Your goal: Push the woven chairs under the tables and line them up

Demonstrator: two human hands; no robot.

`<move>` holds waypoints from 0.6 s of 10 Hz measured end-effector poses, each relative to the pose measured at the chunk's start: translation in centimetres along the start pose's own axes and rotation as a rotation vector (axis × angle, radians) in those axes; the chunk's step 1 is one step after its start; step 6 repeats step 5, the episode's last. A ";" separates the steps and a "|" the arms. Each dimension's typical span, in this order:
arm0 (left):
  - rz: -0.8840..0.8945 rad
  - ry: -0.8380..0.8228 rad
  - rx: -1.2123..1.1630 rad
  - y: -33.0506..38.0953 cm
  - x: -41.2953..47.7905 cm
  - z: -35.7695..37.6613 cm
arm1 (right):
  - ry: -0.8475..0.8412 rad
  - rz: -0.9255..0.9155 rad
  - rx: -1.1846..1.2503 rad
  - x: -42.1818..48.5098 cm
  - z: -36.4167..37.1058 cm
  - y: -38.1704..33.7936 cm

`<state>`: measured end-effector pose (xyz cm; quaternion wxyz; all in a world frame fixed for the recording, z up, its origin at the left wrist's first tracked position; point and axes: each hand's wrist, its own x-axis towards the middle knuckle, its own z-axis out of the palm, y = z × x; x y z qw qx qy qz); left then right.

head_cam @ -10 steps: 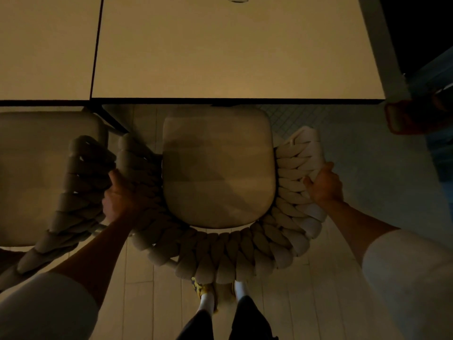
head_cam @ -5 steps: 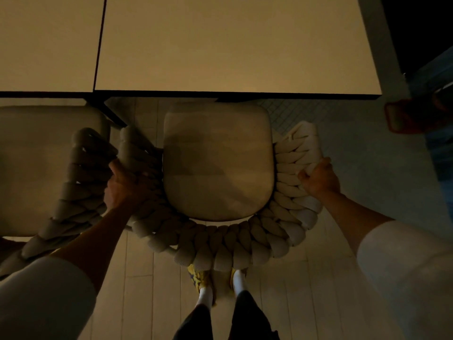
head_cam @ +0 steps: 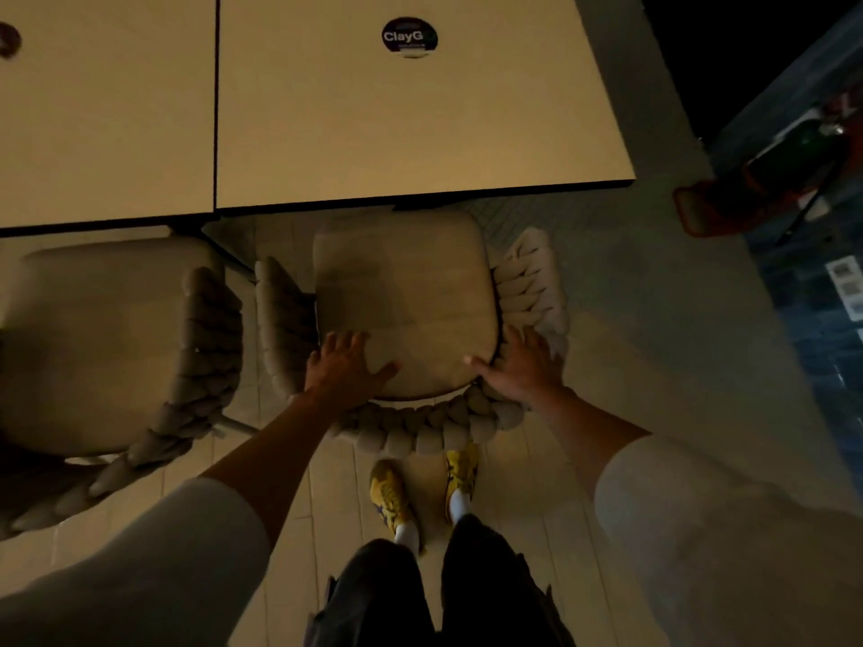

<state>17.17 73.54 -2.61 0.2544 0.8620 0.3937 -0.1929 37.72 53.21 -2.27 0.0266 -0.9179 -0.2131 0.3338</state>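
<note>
woven chair point(head_cam: 406, 291): seat front just under desk point(head_cam: 397, 123) near edge | left hand point(head_cam: 343, 368): fingers point(head_cam: 344, 343) spread flat on seat rear, gripping nothing | right hand point(head_cam: 523, 366): likewise, partly on woven rim

The left hand point(head_cam: 343, 371) and right hand point(head_cam: 523, 366) lie flat on the woven chair point(head_cam: 401, 291).

A round black sticker point(head_cam: 409, 36) sits on top of the right table point(head_cam: 420, 133). White letters on it say "ClayG". The small words under that are too blurry to read. Another round sticker point(head_cam: 8, 39) on the left table point(head_cam: 107, 109) is blurry too. White labels point(head_cam: 846, 287) far right have tiny marks, too small to read.
</note>
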 end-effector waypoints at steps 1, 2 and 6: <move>0.024 -0.114 0.060 0.2 -1.8 -0.2 | -0.032 -0.002 -0.018 -3.1 0.1 0.2; 0.020 -0.171 0.095 0.9 -3.4 -1.1 | -0.024 -0.005 -0.015 -5.5 -0.3 0.8; 0.170 -0.071 0.130 4.0 -7.0 -7.0 | 0.083 -0.019 -0.057 -11.5 -5.4 0.9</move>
